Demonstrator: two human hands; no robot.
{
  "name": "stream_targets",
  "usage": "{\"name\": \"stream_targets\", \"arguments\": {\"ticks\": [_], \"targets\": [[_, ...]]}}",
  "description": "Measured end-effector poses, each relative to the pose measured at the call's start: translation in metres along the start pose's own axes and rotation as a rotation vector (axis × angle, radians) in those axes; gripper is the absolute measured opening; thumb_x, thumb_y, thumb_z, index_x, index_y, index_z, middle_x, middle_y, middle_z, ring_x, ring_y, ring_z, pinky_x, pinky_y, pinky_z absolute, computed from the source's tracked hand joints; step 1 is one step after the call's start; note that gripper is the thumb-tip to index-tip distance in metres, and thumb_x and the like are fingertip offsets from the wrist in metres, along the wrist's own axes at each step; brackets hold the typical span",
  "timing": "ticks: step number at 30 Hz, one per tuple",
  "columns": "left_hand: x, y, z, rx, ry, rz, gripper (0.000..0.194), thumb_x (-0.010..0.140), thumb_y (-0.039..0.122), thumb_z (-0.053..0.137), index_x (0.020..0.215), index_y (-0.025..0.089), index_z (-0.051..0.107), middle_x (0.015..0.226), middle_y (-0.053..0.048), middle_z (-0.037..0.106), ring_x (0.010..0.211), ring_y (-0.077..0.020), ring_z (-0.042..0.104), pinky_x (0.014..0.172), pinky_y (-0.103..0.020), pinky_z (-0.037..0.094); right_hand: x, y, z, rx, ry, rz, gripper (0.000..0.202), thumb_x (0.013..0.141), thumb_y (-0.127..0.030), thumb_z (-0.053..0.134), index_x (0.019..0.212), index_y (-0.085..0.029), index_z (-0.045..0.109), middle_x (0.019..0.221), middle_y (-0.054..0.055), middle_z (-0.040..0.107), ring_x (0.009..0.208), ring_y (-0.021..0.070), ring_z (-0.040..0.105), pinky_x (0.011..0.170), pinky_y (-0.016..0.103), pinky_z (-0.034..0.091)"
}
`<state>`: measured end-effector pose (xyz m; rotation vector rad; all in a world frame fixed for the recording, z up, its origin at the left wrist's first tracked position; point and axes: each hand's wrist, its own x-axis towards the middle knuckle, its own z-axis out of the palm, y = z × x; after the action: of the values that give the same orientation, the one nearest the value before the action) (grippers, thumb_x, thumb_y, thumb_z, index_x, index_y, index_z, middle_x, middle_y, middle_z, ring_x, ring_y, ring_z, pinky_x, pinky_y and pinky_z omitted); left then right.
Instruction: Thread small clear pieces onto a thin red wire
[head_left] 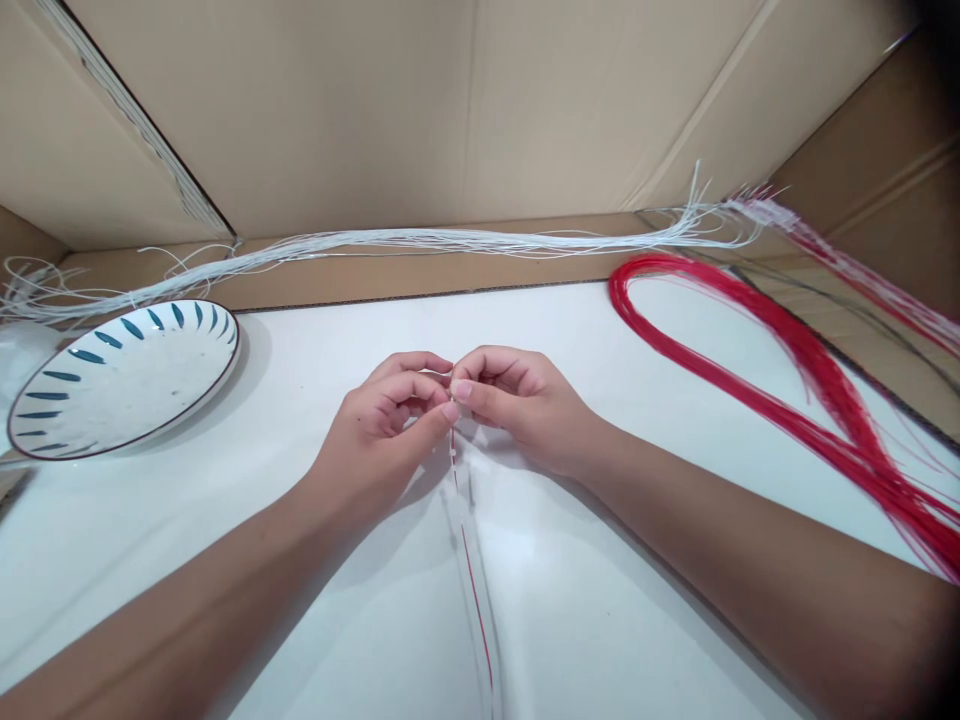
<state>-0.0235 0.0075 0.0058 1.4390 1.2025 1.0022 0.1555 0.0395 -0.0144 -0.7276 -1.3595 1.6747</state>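
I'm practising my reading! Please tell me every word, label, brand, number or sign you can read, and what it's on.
None can be read. The plate has painted strokes, not letters; the cardboard, red bundle, white strands and thin red strand show no lettering.

This looks like a makeshift handcraft station, its white worktop [337,650] boxed in by brown cardboard walls [360,110] beyond the far and right edges. Craft stock shows it: white cords [420,241] stretched along the far edge, looped red threads [829,385] along the right one. A patterned plate [150,375] sits at the far left corner; whether home or workshop surrounds it, I cannot tell.
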Motion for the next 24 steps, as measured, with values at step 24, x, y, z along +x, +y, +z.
{"name": "stream_targets", "arguments": {"ticks": [24], "targets": [[0.001,-0.003,0.003,-0.117,0.108,-0.052,0.018,0.080,0.028,0.074,0.066,0.020,0.067,0.116,-0.007,0.064,0.103,-0.0218,0.064,0.082,-0.034,0.053,0.013,-0.010,-0.052,-1.122,0.079,-0.075,0.007,0.085,-0.016,0.062,0.084,-0.018,0.069,0.098,0.008,0.068,0.090,0.0212,0.063,0.085,0.037,0.048]]}}
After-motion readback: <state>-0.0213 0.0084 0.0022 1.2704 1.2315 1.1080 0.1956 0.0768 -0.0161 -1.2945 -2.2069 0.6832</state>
